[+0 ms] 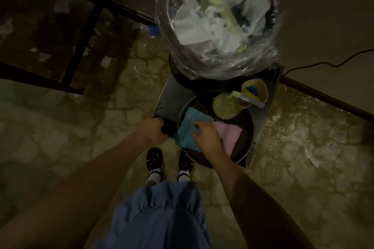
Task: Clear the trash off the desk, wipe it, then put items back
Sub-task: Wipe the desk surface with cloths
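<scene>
Floor (81, 119): dim, mottled stone pattern, with small pale scraps lying in the shadow under the dark metal frame (81, 46) at upper left.
Trash bin (220, 20): round, lined with a clear plastic bag whose edge spills over the rim; it is full of crumpled white paper and stands at the far end of the grey board.
Grey board (172, 97): flat, dark, square-cornered, lying on the floor by the wall; it carries the bin, the bowl and the cup. It may be a closed laptop, but the light is too poor to be sure.
Round bowl (248, 119): dark and shallow, on the near part of the board, holding both cloths and the bottle.
Blue cloth (188, 127): draped over the bowl's near-left rim, its scalloped edge hanging outside.
Pink cloth (230, 134): inside the bowl, just right of the blue one and partly under the right hand.
Green bottle (225, 106): lying tilted in the bowl's far side, its pale nozzle pointing toward the cup.
Paper cup (263, 91): beige, beside the bowl, holding small blue and yellow items.
Left hand (153, 130): fingers curled over the board's near-left corner, gripping it.
Right hand (206, 136): fingertips pinching the blue cloth.
Writing: no brand or label can be read anywhere.
Black cable (323, 62): runs along the wall at right.
</scene>
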`<state>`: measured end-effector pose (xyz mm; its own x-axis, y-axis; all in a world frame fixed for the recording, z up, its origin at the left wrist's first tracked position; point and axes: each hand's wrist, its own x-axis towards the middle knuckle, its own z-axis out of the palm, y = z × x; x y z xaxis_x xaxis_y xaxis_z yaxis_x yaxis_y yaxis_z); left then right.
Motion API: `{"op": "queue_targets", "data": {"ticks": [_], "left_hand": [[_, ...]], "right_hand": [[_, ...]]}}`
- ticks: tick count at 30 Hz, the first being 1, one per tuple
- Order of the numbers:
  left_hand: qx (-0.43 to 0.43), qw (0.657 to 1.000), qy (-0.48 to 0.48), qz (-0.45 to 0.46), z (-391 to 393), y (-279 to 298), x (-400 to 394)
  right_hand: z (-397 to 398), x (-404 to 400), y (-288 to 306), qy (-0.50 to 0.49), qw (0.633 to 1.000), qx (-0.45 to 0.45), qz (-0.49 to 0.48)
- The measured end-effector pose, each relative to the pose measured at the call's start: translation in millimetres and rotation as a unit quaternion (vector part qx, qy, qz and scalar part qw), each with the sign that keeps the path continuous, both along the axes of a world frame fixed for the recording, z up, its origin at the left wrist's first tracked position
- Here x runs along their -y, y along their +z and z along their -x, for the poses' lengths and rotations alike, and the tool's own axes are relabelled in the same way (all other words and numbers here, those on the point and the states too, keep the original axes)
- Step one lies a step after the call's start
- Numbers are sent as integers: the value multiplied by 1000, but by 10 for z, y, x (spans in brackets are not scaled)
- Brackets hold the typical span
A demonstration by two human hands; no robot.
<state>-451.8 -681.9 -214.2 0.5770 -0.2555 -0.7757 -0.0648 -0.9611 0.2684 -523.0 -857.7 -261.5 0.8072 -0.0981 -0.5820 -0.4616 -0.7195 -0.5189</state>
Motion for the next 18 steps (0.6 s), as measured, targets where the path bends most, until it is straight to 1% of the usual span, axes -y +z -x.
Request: {"op": "queue_targets", "data": {"ticks": [2, 6, 10, 14, 18], "left_hand": [[-4, 1000, 10, 11, 55, -159, -35], [-20, 999, 25, 2, 101, -354, -68], [-23, 999, 33, 3, 121, -498, -77], [-31, 999, 38, 8, 142, -575, -72], [-37, 999, 33, 1, 142, -564, -118]], "right_hand": [[8, -45, -155, 2, 1000, -2, 8], [30, -79, -371, 21, 999, 1, 27], [26, -73, -487, 36, 997, 23, 66], [-15, -83, -577, 23, 995, 65, 74], [-38, -67, -608, 16, 996, 61, 62]]}}
